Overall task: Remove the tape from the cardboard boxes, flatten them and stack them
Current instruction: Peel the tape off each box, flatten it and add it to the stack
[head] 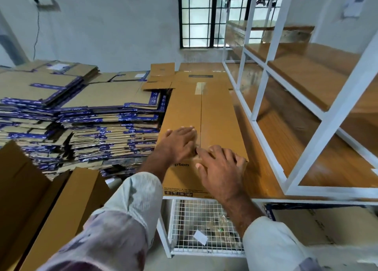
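Pale walls and a barred window (201,15) back a wooden table top (263,178) with a white metal shelf frame (319,115) standing on its right half. Use the long cardboard box (206,117) as your landmark — it lies lengthwise on the table top, running away from you toward the window, with a strip of clear tape (199,88) near its far end along the centre seam.

Your left hand (180,143) lies on the near part of the box, just left of the seam, fingers spread and fairly straight, pressing down and holding nothing. Your right hand (219,168) rests on the near end just right of the seam, its fingers bent at the box edge; whether they pinch tape there you cannot tell.

Left of the box — close against its side — rise tall stacks of flattened boxes (81,119) edged with blue tape. Nearer you on that side lean plain brown cartons (41,199). Below the box's near end, under the table, hangs a white wire basket (204,229) with scraps inside.
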`<state>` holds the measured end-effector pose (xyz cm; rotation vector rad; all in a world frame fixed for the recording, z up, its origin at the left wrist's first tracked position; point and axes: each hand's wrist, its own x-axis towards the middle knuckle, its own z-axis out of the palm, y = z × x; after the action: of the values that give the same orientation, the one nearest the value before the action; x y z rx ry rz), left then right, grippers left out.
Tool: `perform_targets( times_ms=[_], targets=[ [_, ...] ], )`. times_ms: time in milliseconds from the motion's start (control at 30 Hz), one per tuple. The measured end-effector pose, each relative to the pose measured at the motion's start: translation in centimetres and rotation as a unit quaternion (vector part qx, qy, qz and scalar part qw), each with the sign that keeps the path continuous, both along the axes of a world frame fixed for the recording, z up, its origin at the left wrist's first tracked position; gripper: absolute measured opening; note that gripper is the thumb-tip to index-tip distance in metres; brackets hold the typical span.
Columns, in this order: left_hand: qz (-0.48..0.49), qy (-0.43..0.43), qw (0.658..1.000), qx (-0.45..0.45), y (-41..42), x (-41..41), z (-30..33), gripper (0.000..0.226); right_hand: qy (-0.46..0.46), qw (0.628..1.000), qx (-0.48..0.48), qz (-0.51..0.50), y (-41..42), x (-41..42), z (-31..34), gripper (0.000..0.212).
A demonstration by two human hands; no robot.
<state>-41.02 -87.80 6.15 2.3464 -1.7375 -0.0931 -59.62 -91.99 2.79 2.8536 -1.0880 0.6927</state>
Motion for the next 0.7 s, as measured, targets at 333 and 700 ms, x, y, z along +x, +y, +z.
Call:
perform_targets(
  times_ms=[333, 700],
  targets=[
    [0.012, 0.019, 1.0, -0.02, -1.1, 1.1, -0.2, 0.05, 0.066, 0.989, 0.13, 0.033, -7.0, 6.1, 5.3, 0.042],
    [-0.022, 0.066, 0.998, 0.0, 0.1, 0.7, 0.8, 0.115, 0.198, 0.964, 0.104, 0.144, -11.3, 9.7, 9.4, 0.008]
  ],
)
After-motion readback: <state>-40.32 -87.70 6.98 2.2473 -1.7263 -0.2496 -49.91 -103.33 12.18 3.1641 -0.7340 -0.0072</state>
